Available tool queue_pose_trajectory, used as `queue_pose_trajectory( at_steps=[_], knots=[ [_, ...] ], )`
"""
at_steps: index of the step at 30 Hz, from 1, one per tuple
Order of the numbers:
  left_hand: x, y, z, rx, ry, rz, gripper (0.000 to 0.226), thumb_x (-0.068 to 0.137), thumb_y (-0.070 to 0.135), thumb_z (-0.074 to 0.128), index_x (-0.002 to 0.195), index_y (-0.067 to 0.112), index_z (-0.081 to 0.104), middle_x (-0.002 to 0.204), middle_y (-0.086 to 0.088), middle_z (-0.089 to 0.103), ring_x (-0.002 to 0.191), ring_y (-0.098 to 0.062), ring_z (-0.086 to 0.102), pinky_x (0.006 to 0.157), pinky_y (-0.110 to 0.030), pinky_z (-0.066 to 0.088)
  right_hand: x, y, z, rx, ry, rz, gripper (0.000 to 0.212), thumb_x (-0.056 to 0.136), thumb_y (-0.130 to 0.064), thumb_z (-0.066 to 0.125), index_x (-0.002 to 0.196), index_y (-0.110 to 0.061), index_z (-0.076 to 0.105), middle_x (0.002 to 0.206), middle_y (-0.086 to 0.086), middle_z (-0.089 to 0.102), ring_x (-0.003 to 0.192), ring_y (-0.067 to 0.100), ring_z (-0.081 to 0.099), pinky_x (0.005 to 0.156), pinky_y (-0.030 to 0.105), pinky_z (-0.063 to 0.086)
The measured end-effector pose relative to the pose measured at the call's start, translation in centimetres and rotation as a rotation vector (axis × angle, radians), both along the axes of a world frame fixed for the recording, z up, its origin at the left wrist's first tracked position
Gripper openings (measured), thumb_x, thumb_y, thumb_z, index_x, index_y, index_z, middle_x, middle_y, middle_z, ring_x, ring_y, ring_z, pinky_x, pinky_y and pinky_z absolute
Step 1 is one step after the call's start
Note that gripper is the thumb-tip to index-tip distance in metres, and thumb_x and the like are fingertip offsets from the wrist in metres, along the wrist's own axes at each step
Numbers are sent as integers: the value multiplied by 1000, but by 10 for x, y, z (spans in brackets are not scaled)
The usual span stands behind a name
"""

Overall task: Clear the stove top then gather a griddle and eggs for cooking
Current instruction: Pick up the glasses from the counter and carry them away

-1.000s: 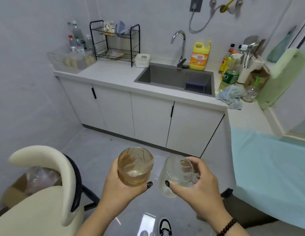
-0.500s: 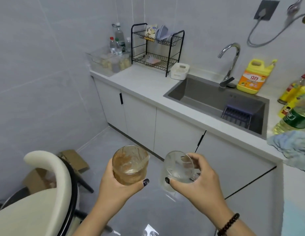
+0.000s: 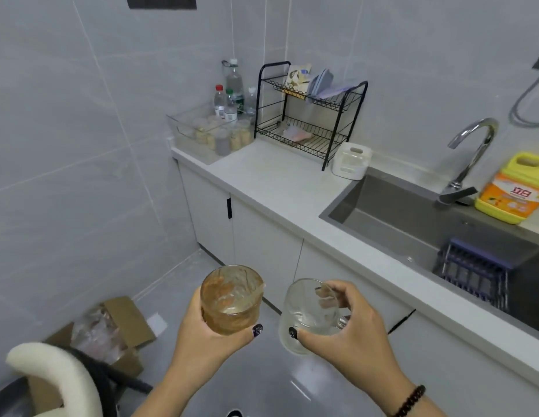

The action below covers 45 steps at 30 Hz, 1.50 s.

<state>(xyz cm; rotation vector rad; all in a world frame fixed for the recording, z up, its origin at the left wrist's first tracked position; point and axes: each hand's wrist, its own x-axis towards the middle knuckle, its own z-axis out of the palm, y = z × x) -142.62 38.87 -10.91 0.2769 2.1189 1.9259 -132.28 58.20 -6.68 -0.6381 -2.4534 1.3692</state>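
Observation:
My left hand [image 3: 202,335] grips a brown-stained glass tumbler [image 3: 230,299] from below, with a little liquid in its bottom. My right hand [image 3: 349,335] holds a clear glass mug [image 3: 307,314], thumb under it and fingers curled over its rim and handle. Both glasses hang above the grey floor, in front of the white cabinets. No stove, griddle or eggs are in view.
A grey counter [image 3: 280,182] runs along the wall with a steel sink [image 3: 412,218], a tap [image 3: 469,158], a yellow detergent jug [image 3: 515,188], a black dish rack [image 3: 310,115] and a clear bin of bottles [image 3: 214,127]. A cream chair [image 3: 57,377] and a cardboard box [image 3: 112,329] stand at lower left.
The view has swung left and closer to the counter; the sink and jug have slid to the right edge. Both hands still hold their glasses in the same grips.

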Motion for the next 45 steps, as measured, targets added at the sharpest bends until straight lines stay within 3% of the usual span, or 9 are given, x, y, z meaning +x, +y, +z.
queue_pose_trajectory(
  at_steps=[9,13,17,22,28,33,37,41,45],
  knots=[
    [-171,3,13,18,11,-25,80,52,1,91,116,32,56,104,13,71,94,-3,68,69,-14,53,-181,3,6,-34,87,-15,66,42,-47,85,99,-45,51,104,-23,61,98,-7,56,74,11,43],
    [-222,2,21,36,-22,29,86,35,24,90,115,32,57,102,9,72,94,-10,70,74,-30,58,-245,4,6,-58,102,-16,65,40,-50,82,98,-45,53,102,-24,62,97,-4,59,77,19,50],
    [-268,4,20,61,-31,81,89,27,31,88,111,29,57,97,9,73,88,-7,70,61,-20,55,-302,11,7,-76,117,29,63,43,-46,83,98,-43,53,99,-28,61,94,-6,59,73,18,50],
    [-338,15,15,50,-30,162,100,26,45,95,117,29,56,109,3,71,99,-17,69,79,-38,59,-377,31,8,-108,95,121,60,47,-34,86,96,-41,54,99,-23,63,92,-9,58,71,13,47],
    [-442,48,27,111,-13,331,88,32,39,87,112,25,56,104,5,72,92,-9,70,62,-21,56,-495,71,12,-105,96,241,62,46,-35,87,97,-41,53,101,-18,63,93,-4,59,69,9,49],
    [-519,71,46,75,28,467,86,48,61,86,118,27,50,107,10,63,96,-4,62,61,-13,46,-577,99,26,-83,125,297,66,46,-39,88,101,-41,51,104,-20,62,96,-4,58,71,13,49],
    [-581,82,45,53,23,485,68,64,38,84,120,24,48,109,11,61,99,-6,60,65,-17,45,-628,114,31,-75,144,279,67,43,-45,86,101,-41,52,103,-21,62,95,-2,59,75,18,51],
    [-643,86,41,-68,64,431,86,36,58,76,112,26,52,103,12,63,89,0,62,56,-11,47,-670,122,28,-92,145,229,63,47,-34,91,99,-39,56,99,-20,64,90,-3,61,67,14,52],
    [-713,89,41,-125,98,343,77,32,58,75,100,32,51,98,14,63,87,0,62,60,-13,46,-712,120,24,-116,149,141,59,47,-24,93,94,-35,59,92,-18,66,84,-2,63,63,11,50]
  ],
)
